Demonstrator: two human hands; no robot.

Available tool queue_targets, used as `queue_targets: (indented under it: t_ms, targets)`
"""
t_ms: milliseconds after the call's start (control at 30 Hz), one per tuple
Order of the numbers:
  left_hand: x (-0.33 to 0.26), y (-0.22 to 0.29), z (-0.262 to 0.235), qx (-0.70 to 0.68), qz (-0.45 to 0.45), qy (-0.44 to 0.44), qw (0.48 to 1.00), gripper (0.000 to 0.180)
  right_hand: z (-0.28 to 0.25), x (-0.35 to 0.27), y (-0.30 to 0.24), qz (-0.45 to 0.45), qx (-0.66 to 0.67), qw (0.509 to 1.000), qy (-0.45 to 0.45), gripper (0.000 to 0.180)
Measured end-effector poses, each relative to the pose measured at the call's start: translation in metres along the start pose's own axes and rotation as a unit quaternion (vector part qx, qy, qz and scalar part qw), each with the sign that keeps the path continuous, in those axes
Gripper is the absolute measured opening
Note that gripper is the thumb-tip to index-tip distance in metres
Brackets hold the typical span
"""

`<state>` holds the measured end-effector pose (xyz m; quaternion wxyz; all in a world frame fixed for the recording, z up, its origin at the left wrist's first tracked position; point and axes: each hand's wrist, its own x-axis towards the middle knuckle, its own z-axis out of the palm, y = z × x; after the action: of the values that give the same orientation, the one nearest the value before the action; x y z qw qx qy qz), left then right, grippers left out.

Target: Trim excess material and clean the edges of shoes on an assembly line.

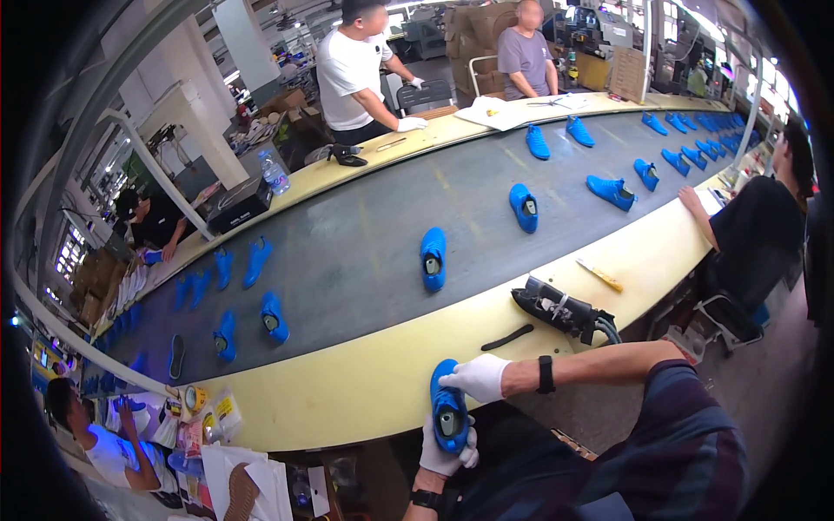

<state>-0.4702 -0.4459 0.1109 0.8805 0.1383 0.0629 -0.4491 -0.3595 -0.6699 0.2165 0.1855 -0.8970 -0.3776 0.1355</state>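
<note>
A blue lace-up shoe [446, 403] is over the near edge of the bench, toe pointing away from me. My left hand [433, 453], in a white glove, wraps round its heel from below. My right hand [479, 379], also gloved, comes in from the right with its fingers closed on the toe end. Right of the shoe lie a black strip [507, 338] and a black tool with hoses [560, 310]. Another blue shoe [433, 260] stands on the grey belt beyond my hands.
The grey conveyor belt [347, 252] carries several more blue shoes, denser at the far right. A yellow-handled tool [599, 274] lies on the cream bench edge [347, 391]. Co-workers sit or stand across the belt and on both sides. At lower left are tape rolls [196, 398] and a brown sole [241, 493].
</note>
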Motion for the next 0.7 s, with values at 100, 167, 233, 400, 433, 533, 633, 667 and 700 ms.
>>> queue_targets:
  t_ms: [100,167,233,400,433,533,633,667,700]
  targets:
    - [-0.001,0.009,0.019,0.036,0.012,0.061,0.997,0.099,-0.022,-0.021,-0.019,-0.001,0.066,0.993,0.099,0.03]
    - [0.004,0.011,0.019,-0.094,-0.012,-0.009,0.995,0.096,-0.04,-0.045,-0.045,-0.013,0.165,0.969,0.186,0.037]
    - [0.01,0.008,0.043,-0.06,-0.005,-0.037,0.998,0.088,-0.053,-0.054,-0.074,0.005,0.187,0.977,0.107,0.045]
    - [0.021,0.011,0.036,-0.046,0.008,0.082,0.996,0.067,-0.03,-0.047,-0.068,0.026,0.086,0.993,0.07,0.034]
    - [0.022,0.011,0.035,-0.066,0.004,0.026,0.997,0.067,-0.028,-0.046,-0.065,0.028,0.087,0.993,0.072,0.034]
    - [0.024,0.008,0.045,0.011,0.034,0.122,0.992,0.068,-0.025,-0.045,-0.059,-0.004,0.09,0.99,0.107,0.024]
    - [0.023,0.009,0.047,-0.01,0.014,0.108,0.994,0.07,-0.03,-0.042,-0.059,-0.005,0.099,0.99,0.097,0.018]
    - [0.022,0.008,0.049,-0.01,0.014,0.109,0.994,0.07,-0.033,-0.042,-0.06,-0.008,0.096,0.991,0.092,0.017]
    - [0.022,0.008,0.062,0.002,0.012,0.138,0.99,0.071,-0.037,-0.043,-0.06,-0.01,0.091,0.992,0.088,0.016]
